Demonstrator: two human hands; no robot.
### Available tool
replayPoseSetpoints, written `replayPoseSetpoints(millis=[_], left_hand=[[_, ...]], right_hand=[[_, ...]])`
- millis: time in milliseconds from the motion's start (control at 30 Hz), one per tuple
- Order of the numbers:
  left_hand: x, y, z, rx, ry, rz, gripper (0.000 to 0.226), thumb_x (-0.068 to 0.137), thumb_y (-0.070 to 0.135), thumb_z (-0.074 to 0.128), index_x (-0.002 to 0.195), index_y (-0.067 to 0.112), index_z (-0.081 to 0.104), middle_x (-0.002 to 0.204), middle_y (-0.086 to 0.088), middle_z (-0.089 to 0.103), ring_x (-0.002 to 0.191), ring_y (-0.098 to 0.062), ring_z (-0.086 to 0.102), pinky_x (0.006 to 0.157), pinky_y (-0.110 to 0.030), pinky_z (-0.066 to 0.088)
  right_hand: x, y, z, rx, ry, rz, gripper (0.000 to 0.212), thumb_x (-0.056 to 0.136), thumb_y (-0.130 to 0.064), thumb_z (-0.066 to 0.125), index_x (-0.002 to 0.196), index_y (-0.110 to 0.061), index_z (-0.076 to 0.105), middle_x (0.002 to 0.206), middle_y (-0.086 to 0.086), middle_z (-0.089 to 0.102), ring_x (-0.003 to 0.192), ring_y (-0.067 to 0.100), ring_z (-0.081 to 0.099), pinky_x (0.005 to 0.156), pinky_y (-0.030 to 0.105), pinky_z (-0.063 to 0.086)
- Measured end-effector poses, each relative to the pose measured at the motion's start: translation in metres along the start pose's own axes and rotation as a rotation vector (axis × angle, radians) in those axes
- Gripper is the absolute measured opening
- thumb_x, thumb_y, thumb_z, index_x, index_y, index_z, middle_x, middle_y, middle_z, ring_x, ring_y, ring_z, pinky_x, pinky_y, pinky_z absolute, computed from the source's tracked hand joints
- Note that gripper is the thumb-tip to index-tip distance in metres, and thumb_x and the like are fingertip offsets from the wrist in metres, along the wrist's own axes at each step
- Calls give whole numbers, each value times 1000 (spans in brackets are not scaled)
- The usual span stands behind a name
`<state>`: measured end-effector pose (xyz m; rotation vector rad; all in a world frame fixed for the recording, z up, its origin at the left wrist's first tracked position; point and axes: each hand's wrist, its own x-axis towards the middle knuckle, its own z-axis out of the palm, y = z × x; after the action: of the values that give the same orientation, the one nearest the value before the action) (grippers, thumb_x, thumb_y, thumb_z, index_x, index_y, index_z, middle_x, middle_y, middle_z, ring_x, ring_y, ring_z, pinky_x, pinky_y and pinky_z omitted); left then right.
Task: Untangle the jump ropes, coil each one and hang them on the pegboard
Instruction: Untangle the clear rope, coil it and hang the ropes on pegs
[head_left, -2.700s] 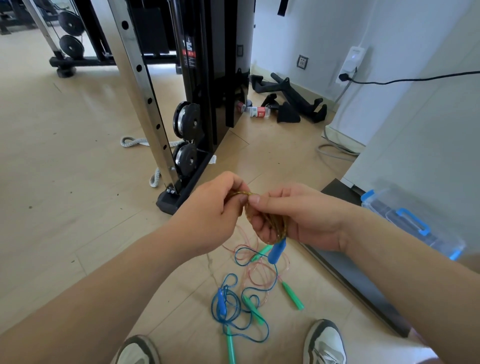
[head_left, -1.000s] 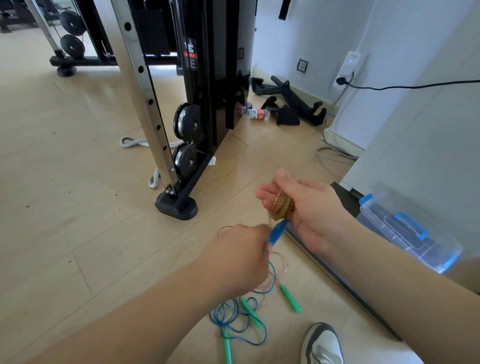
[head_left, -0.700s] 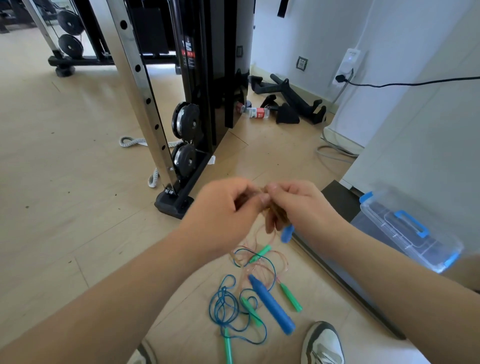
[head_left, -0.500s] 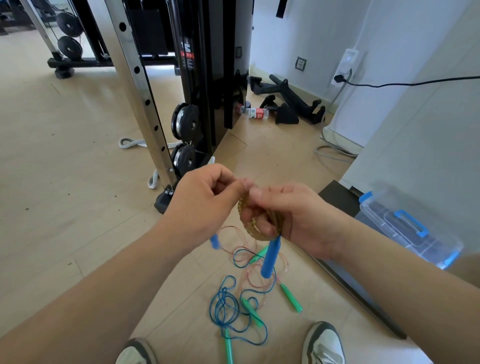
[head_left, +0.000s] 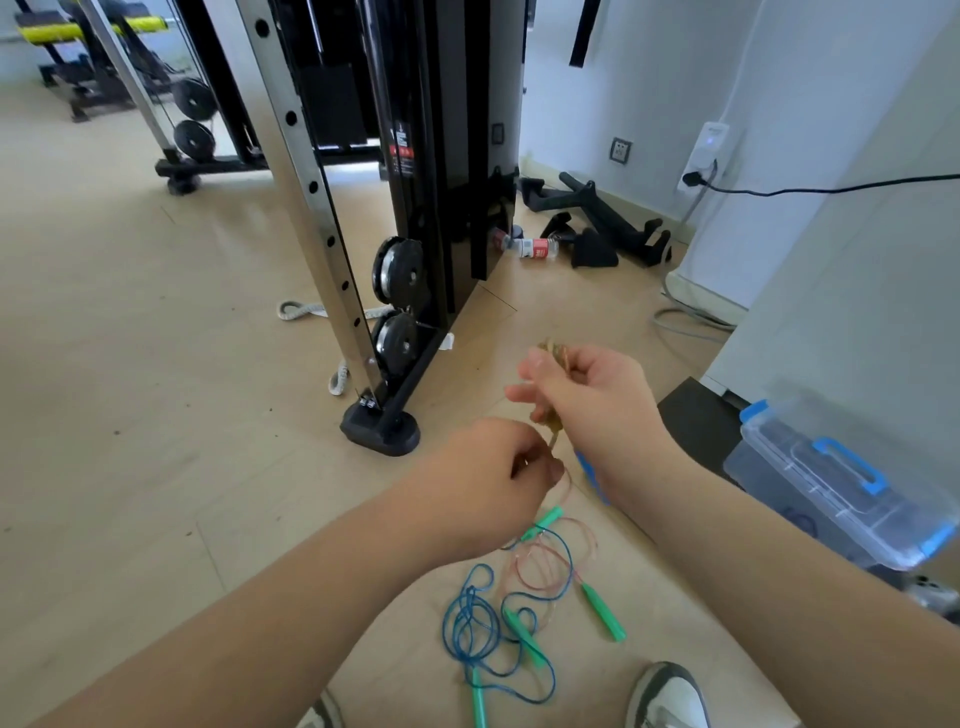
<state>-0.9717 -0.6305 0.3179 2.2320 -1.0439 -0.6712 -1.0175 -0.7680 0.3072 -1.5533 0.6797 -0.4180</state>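
Observation:
My right hand (head_left: 582, 400) grips a small coil of tan jump rope (head_left: 553, 349), raised above the floor. Below and to its left, my left hand (head_left: 498, 473) pinches the loose tan strand that runs down from the coil. A blue handle (head_left: 589, 470) hangs just under my right wrist, mostly hidden. On the floor between my feet lie a blue rope (head_left: 478, 618), a thin pink rope (head_left: 545, 566) and several green handles (head_left: 602, 610), all loosely tangled. No pegboard is in view.
A black cable machine (head_left: 441, 171) with a steel upright stands ahead on the wooden floor; its foot (head_left: 382, 428) is close to my left hand. A clear box with blue clips (head_left: 831, 483) sits at the right by a white wall. My shoes (head_left: 667, 696) flank the ropes.
My hands have parted: the right one rose with the tan coil, the left dropped lower along the strand. The blue handle swung behind my right wrist.

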Motion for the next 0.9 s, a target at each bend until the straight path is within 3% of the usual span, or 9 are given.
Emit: replayPoseSetpoints(millis=[167, 267, 333, 433, 533, 633, 700, 800, 900], left_hand=[[1, -16, -7, 153, 294, 245, 12, 92, 34, 63, 97, 28, 71, 87, 10, 73, 84, -13, 65, 74, -35, 52], [1, -31, 3, 168, 404, 390, 11, 92, 36, 64, 99, 34, 73, 87, 14, 69, 84, -8, 58, 73, -27, 47], [4, -35, 7, 252, 451, 509, 11, 93, 35, 66, 97, 29, 74, 85, 13, 68, 81, -14, 57, 73, -32, 47], [9, -36, 3, 414, 523, 646, 16, 94, 40, 69, 92, 25, 75, 86, 10, 68, 81, -22, 58, 77, -37, 47], [8, -39, -10, 463, 641, 624, 28, 90, 48, 73, 88, 20, 73, 84, 7, 68, 84, -24, 59, 82, -40, 48], [9, -45, -23, 508, 722, 583, 24, 94, 41, 71, 84, 19, 70, 83, 6, 66, 85, -25, 58, 80, -42, 47], [10, -48, -27, 512, 746, 498, 20, 95, 40, 69, 86, 22, 69, 84, 8, 63, 85, -22, 56, 78, -39, 45], [13, -51, -24, 355, 734, 364, 10, 97, 27, 61, 103, 21, 68, 94, 7, 62, 87, -21, 56, 77, -44, 50], [17, -56, -22, 51, 760, 123, 33, 96, 13, 57, 128, 22, 59, 116, 6, 59, 103, -19, 58, 89, -44, 52]], right_hand=[[-8, 1, -3, -245, -164, -156, 40, 93, -36, 66, 90, 3, 66, 84, 32, 66, 67, 23, 58, 64, 50, 52], [-10, 2, -11, -178, -232, -93, 29, 100, -26, 64, 91, 2, 68, 78, 23, 67, 63, 18, 59, 59, 30, 48], [-8, 3, -16, -189, -310, -27, 26, 95, -24, 65, 90, 2, 68, 75, 14, 65, 68, 20, 59, 67, 34, 48], [-7, 5, -24, -94, -448, 77, 24, 73, -17, 60, 85, 2, 66, 71, 16, 60, 68, 26, 54, 68, 40, 44], [-5, 7, -31, -7, -539, 130, 38, 67, -1, 59, 101, 14, 66, 81, 22, 66, 73, 25, 62, 69, 35, 49], [-8, 13, -28, -19, -639, 141, 41, 75, 5, 70, 115, 11, 66, 104, 31, 71, 86, 30, 60, 77, 36, 48], [-12, 18, -20, 57, -645, 220, 39, 82, 10, 70, 120, 15, 62, 106, 31, 72, 92, 33, 57, 82, 39, 47], [-12, 21, -8, 246, -578, 320, 25, 94, 10, 57, 118, 15, 63, 97, 21, 72, 82, 26, 57, 80, 34, 46], [-7, 20, -4, 481, -484, 416, 21, 99, 6, 48, 112, 8, 65, 94, 17, 68, 71, 16, 55, 71, 27, 48]])
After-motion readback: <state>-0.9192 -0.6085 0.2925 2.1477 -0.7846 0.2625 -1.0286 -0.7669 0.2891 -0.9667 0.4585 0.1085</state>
